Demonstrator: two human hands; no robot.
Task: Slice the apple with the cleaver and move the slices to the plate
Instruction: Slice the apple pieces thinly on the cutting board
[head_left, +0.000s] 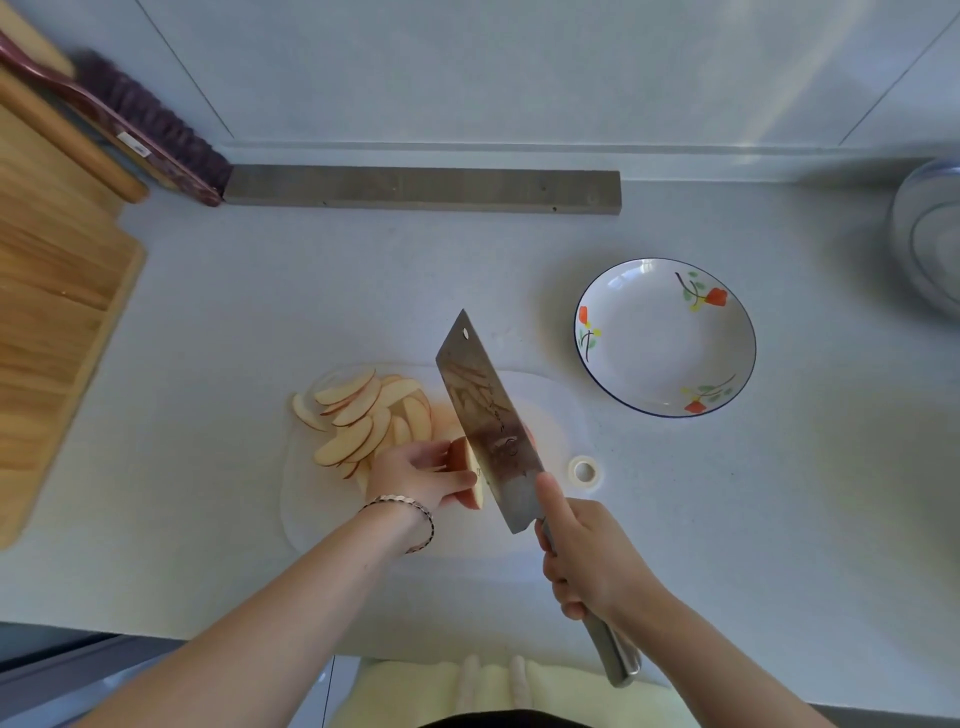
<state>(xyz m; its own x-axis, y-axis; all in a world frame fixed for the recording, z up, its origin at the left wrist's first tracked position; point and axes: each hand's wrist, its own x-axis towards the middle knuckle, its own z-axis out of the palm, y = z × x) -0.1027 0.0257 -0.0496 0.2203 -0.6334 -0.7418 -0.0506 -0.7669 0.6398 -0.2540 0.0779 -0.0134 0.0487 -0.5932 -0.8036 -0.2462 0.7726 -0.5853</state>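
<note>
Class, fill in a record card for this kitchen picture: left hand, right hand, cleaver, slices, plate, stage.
left hand: holds the apple piece on the white board
right hand: grips the handle of the cleaver
cleaver: blade at the apple piece, tip pointing away from the person
slices: heaped on the board, left of the blade
plate: flowered, right of the board, holds no slices
stage: slicing under way, no slices on the plate yet

Left hand (415, 475) holds apple piece (467, 475); right hand (582, 558) grips cleaver (488, 415) against it. Slices (358, 415) fanned left; plate (665, 338) right.
</note>
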